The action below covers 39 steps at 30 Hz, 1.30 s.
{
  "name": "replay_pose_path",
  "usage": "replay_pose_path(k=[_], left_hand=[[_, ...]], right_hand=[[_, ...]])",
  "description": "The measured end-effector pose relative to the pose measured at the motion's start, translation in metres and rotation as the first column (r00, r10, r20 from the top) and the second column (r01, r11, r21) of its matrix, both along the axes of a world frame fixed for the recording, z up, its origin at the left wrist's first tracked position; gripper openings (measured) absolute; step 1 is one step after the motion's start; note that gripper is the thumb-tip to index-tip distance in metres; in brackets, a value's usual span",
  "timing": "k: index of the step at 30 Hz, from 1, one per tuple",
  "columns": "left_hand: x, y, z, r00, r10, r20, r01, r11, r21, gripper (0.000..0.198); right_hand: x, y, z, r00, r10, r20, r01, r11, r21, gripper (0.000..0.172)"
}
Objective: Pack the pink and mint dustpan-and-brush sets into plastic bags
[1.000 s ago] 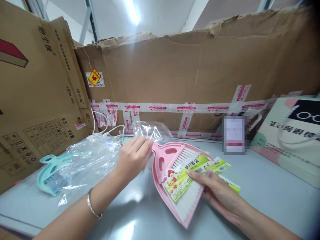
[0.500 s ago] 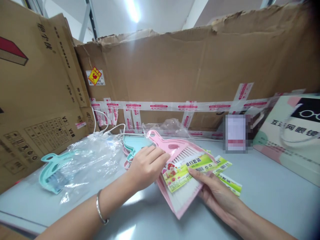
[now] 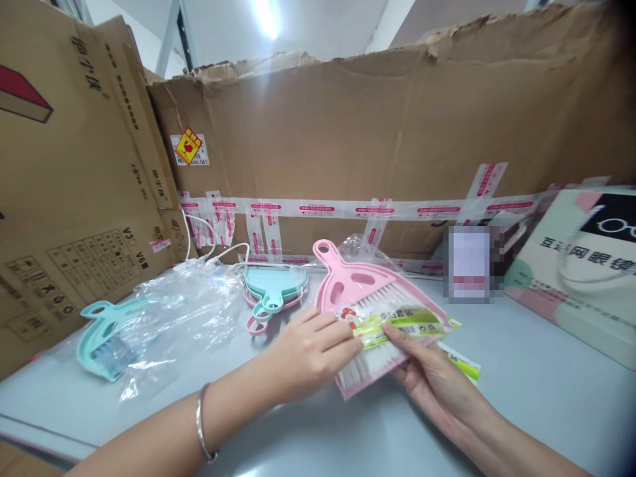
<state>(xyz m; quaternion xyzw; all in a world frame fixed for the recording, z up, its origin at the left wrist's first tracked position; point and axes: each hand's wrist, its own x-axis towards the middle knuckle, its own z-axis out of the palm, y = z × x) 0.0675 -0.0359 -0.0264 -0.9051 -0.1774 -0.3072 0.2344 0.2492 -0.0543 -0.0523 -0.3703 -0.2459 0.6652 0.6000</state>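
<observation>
A pink dustpan and brush set (image 3: pixel 365 278) is held up in front of me, handle to the upper left, with clear plastic film about it. Across its white bristles lies a green and yellow label card (image 3: pixel 417 322). My right hand (image 3: pixel 432 371) grips the set's lower right edge, thumb on the card and fingers underneath. My left hand (image 3: pixel 318 351) is closed with its fingertips at the card's left part; what lies under them is hidden. Another label card (image 3: pixel 462 364) rests on the table beyond my right hand.
Stacked turquoise and pink dustpans (image 3: pixel 275 285) lie behind my left hand. On the left are a turquoise dustpan and brush set (image 3: pixel 102 338) and crumpled clear plastic bags (image 3: pixel 193 311). Cardboard boxes (image 3: pixel 308 132) wall the table's back and left; a printed box (image 3: pixel 571 265) stands right.
The pink set has turned, its handle swinging up and right. My left hand has shifted right and slightly down along the card, uncovering the stacked dustpans. My right hand keeps its grip.
</observation>
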Motion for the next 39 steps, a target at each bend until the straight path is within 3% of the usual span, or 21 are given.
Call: replay_pose_path(k=[3, 5, 7, 9, 10, 12, 14, 15, 16, 17, 20, 24, 27, 29, 32, 34, 35, 37, 39], left_hand=[[-0.003, -0.002, 0.007, 0.998, -0.012, 0.060, 0.013, 1.000, -0.019, 0.013], [-0.006, -0.001, 0.012, 0.971, 0.027, 0.239, -0.012, 0.998, -0.065, 0.021], [-0.010, 0.001, 0.014, 0.876, 0.141, 0.460, -0.069, 0.983, -0.171, 0.037], [-0.013, 0.005, 0.011, 0.747, 0.310, 0.588, -0.063, 0.914, -0.402, 0.053], [-0.013, 0.006, 0.008, 0.709, 0.383, 0.593, 0.007, 0.836, -0.548, 0.058], [-0.009, 0.006, 0.000, 0.713, 0.445, 0.541, 0.245, 0.565, -0.788, 0.061], [0.001, 0.003, -0.008, 0.739, 0.410, 0.535, 0.472, 0.252, -0.845, 0.060], [0.006, 0.001, -0.011, 0.726, 0.400, 0.560, 0.551, 0.151, -0.821, 0.060], [0.011, -0.001, -0.013, 0.700, 0.407, 0.587, 0.607, 0.093, -0.789, 0.060], [0.014, -0.003, -0.014, 0.668, 0.426, 0.611, 0.648, 0.071, -0.758, 0.059], [0.017, -0.004, -0.015, 0.610, 0.494, 0.620, 0.678, 0.080, -0.730, 0.052], [0.006, 0.004, -0.013, 0.626, 0.514, 0.586, 0.622, 0.124, -0.773, 0.051], [-0.001, 0.010, -0.012, 0.638, 0.498, 0.587, 0.601, 0.155, -0.784, 0.052], [-0.004, 0.013, -0.010, 0.650, 0.479, 0.590, 0.614, 0.126, -0.779, 0.053], [-0.007, 0.014, -0.006, 0.689, 0.436, 0.579, 0.651, -0.019, -0.759, 0.057], [-0.009, 0.014, -0.004, 0.715, 0.404, 0.570, 0.656, -0.108, -0.747, 0.059], [-0.010, 0.014, -0.003, 0.723, 0.393, 0.568, 0.654, -0.122, -0.747, 0.058], [-0.013, 0.016, -0.003, 0.726, 0.392, 0.565, 0.643, -0.098, -0.759, 0.055], [-0.015, 0.018, -0.004, 0.723, 0.401, 0.563, 0.634, -0.060, -0.771, 0.052]], right_hand=[[0.001, 0.002, 0.002, 0.999, -0.032, -0.033, 0.031, 0.998, -0.046, 0.054], [0.002, 0.003, 0.004, 0.997, -0.049, -0.053, 0.045, 0.996, -0.076, 0.053], [0.002, 0.003, 0.005, 0.995, -0.074, -0.065, 0.068, 0.993, -0.091, 0.053], [0.001, 0.003, 0.006, 0.993, -0.092, -0.071, 0.085, 0.992, -0.097, 0.053], [0.001, 0.004, 0.006, 0.992, -0.100, -0.071, 0.093, 0.991, -0.096, 0.053], [0.000, 0.004, 0.005, 0.992, -0.109, -0.067, 0.104, 0.991, -0.079, 0.054], [-0.002, 0.004, 0.004, 0.993, -0.095, -0.064, 0.091, 0.994, -0.057, 0.053], [-0.003, 0.003, 0.004, 0.995, -0.083, -0.062, 0.080, 0.996, -0.047, 0.052], [-0.005, 0.003, 0.003, 0.996, -0.069, -0.059, 0.067, 0.997, -0.039, 0.050], [-0.006, 0.002, 0.003, 0.997, -0.055, -0.056, 0.053, 0.998, -0.035, 0.049], [-0.008, 0.000, 0.005, 0.999, -0.024, -0.045, 0.023, 0.999, -0.031, 0.049], [0.002, 0.005, 0.008, 0.999, -0.042, 0.014, 0.042, 0.997, -0.066, 0.040], [0.019, 0.015, 0.007, 0.972, -0.021, 0.233, 0.034, 0.998, -0.051, 0.028], [0.030, 0.023, 0.004, 0.896, 0.012, 0.444, -0.013, 1.000, 0.000, 0.021], [0.039, 0.030, -0.002, 0.786, -0.068, 0.614, 0.027, 0.997, 0.075, 0.026], [0.038, 0.031, -0.002, 0.788, -0.157, 0.595, 0.127, 0.988, 0.093, 0.033], [0.037, 0.030, -0.001, 0.809, -0.169, 0.563, 0.144, 0.986, 0.088, 0.038], [0.033, 0.026, 0.003, 0.877, -0.089, 0.472, 0.063, 0.996, 0.070, 0.045], [0.031, 0.022, 0.007, 0.931, 0.087, 0.355, -0.110, 0.993, 0.045, 0.044]])
